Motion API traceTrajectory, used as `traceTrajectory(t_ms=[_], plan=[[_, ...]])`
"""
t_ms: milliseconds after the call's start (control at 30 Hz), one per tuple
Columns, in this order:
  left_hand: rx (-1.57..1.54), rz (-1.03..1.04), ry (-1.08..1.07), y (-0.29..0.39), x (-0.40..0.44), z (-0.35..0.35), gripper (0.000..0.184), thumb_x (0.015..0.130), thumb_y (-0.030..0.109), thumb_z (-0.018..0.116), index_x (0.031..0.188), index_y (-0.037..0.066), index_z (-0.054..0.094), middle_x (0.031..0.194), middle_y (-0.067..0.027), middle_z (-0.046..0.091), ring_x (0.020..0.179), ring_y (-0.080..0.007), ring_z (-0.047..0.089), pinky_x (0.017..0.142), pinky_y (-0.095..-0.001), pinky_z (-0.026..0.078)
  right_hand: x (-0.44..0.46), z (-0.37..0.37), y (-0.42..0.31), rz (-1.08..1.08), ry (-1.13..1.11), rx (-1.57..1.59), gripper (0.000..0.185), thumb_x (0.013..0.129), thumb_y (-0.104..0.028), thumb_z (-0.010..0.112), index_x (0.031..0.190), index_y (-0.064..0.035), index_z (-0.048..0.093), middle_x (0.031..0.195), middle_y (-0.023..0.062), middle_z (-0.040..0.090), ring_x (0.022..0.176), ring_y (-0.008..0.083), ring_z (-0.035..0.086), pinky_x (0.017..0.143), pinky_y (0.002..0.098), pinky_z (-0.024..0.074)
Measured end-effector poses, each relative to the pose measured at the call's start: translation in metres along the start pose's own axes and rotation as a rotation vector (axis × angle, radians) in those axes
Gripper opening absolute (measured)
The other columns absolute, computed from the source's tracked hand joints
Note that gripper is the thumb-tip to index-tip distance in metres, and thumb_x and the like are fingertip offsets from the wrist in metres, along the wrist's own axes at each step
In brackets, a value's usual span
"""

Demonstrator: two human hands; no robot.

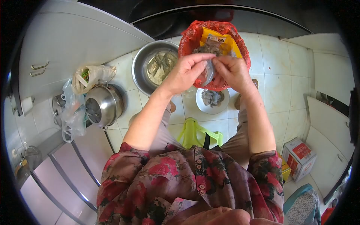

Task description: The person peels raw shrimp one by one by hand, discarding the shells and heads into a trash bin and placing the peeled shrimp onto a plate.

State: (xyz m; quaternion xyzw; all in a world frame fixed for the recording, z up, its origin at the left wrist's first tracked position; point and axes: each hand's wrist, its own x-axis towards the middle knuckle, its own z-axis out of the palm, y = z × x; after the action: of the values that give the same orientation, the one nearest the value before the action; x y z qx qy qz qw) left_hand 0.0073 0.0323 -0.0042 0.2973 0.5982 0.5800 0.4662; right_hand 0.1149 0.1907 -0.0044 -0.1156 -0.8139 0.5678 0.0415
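Note:
My left hand (188, 72) and my right hand (233, 71) meet in front of me, fingers pinched on a grey shrimp (209, 72) that hangs between them. Both are over the near side of a bin lined with a red plastic bag (243, 37). Inside the bin lie a yellow packet (227, 42) and greyish scraps (210, 49). Just below my hands, a white plate (201, 106) on the floor bears a small heap of grey peeled shrimp (213, 98). To the left, a metal basin (139, 71) contains whole shrimp (161, 64) in water.
Steel pots (104, 104), a clear plastic bag (75, 114) and a cloth bag with greens (103, 73) stand at the left. A green plastic stool (191, 131) is between my legs. Boxes (299, 157) sit at the lower right, by white cabinets (330, 138).

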Motion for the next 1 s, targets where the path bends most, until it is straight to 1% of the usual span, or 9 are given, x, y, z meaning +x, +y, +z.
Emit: traceTrajectory(t_ms=[67, 100, 333, 533, 600, 633, 700, 800, 1000], plan=[[-0.152, 0.076, 0.162, 0.001, 0.005, 0.000, 0.031, 0.096, 0.006, 0.045, 0.125, 0.002, 0.056, 0.089, -0.0015, 0.061, 0.071, -0.0070, 0.056, 0.069, -0.0227, 0.052, 0.001, -0.002, -0.011, 0.252, 0.030, 0.323, 0.020, 0.090, -0.016, 0.061, 0.091, 0.0042, 0.064, 0.063, 0.0085, 0.063, 0.054, 0.0111, 0.061, 0.048, 0.0260, 0.0479], [-0.165, 0.060, 0.165, 0.006, 0.006, -0.003, 0.031, 0.096, 0.007, 0.045, 0.126, 0.002, 0.054, 0.095, -0.0044, 0.062, 0.077, -0.0092, 0.060, 0.074, -0.0245, 0.054, 0.002, -0.002, -0.010, 0.191, 0.047, 0.318, 0.023, 0.092, -0.018, 0.059, 0.099, 0.0046, 0.062, 0.067, 0.0043, 0.063, 0.055, 0.0075, 0.058, 0.048, 0.0216, 0.0468], [-0.127, 0.083, 0.205, 0.006, 0.004, 0.000, 0.030, 0.096, 0.008, 0.046, 0.124, 0.000, 0.054, 0.096, -0.0070, 0.064, 0.083, -0.0115, 0.063, 0.073, -0.0249, 0.053, 0.003, 0.003, -0.002, 0.201, 0.067, 0.235, 0.020, 0.091, -0.012, 0.061, 0.103, 0.0046, 0.062, 0.073, 0.0055, 0.065, 0.055, 0.0055, 0.055, 0.048, 0.0214, 0.0458], [-0.087, -0.071, 0.082, 0.009, 0.003, -0.009, 0.026, 0.095, 0.008, 0.049, 0.117, -0.001, 0.057, 0.091, -0.0064, 0.065, 0.079, -0.0110, 0.063, 0.070, -0.0239, 0.052, 0.003, 0.012, 0.004, 0.239, 0.029, 0.443, 0.024, 0.088, -0.013, 0.065, 0.105, 0.0031, 0.063, 0.077, 0.0080, 0.068, 0.060, 0.0086, 0.059, 0.053, 0.0258, 0.0486], [-0.086, -0.125, 0.163, 0.009, 0.003, -0.008, 0.024, 0.094, 0.007, 0.049, 0.115, -0.003, 0.057, 0.089, -0.0071, 0.065, 0.075, -0.0124, 0.064, 0.067, -0.0245, 0.052, 0.003, 0.017, 0.013, -0.003, 0.153, 0.029, 0.018, 0.084, -0.011, 0.065, 0.095, 0.0033, 0.063, 0.077, 0.0149, 0.068, 0.062, 0.0199, 0.064, 0.057, 0.0335, 0.0513], [-0.086, -0.125, 0.164, 0.008, 0.003, -0.008, 0.024, 0.094, 0.007, 0.049, 0.115, -0.003, 0.057, 0.089, -0.0071, 0.065, 0.075, -0.0124, 0.064, 0.067, -0.0245, 0.052, 0.003, 0.017, 0.013, -0.003, 0.151, 0.029, 0.018, 0.084, -0.011, 0.065, 0.095, 0.0033, 0.063, 0.077, 0.0149, 0.068, 0.062, 0.0199, 0.064, 0.057, 0.0335, 0.0513], [-0.093, -0.234, 0.175, 0.006, 0.004, -0.008, 0.023, 0.094, 0.007, 0.050, 0.111, -0.005, 0.058, 0.089, -0.0089, 0.066, 0.073, -0.0144, 0.065, 0.066, -0.0262, 0.054, 0.002, 0.017, 0.009, -0.318, 0.147, -0.466, 0.012, 0.080, -0.010, 0.064, 0.083, 0.0014, 0.061, 0.074, 0.0189, 0.064, 0.064, 0.0312, 0.065, 0.058, 0.0398, 0.0523], [-0.095, -0.299, 0.144, -0.001, 0.005, -0.006, 0.021, 0.093, 0.007, 0.052, 0.107, -0.006, 0.060, 0.087, -0.0108, 0.068, 0.073, -0.0166, 0.067, 0.066, -0.0279, 0.055, -0.003, 0.023, 0.010, -0.247, 0.079, -0.630, 0.012, 0.078, -0.011, 0.063, 0.075, -0.0009, 0.058, 0.068, 0.0175, 0.062, 0.065, 0.0349, 0.064, 0.058, 0.0416, 0.0523], [-0.083, -0.308, 0.070, -0.010, 0.005, -0.004, 0.019, 0.092, 0.007, 0.054, 0.103, -0.006, 0.062, 0.084, -0.0124, 0.068, 0.072, -0.0181, 0.068, 0.066, -0.0285, 0.057, -0.007, 0.023, 0.004, -0.208, 0.003, -0.721, 0.017, 0.076, -0.018, 0.066, 0.073, -0.0016, 0.060, 0.067, 0.0167, 0.063, 0.062, 0.0337, 0.064, 0.057, 0.0401, 0.0524]])
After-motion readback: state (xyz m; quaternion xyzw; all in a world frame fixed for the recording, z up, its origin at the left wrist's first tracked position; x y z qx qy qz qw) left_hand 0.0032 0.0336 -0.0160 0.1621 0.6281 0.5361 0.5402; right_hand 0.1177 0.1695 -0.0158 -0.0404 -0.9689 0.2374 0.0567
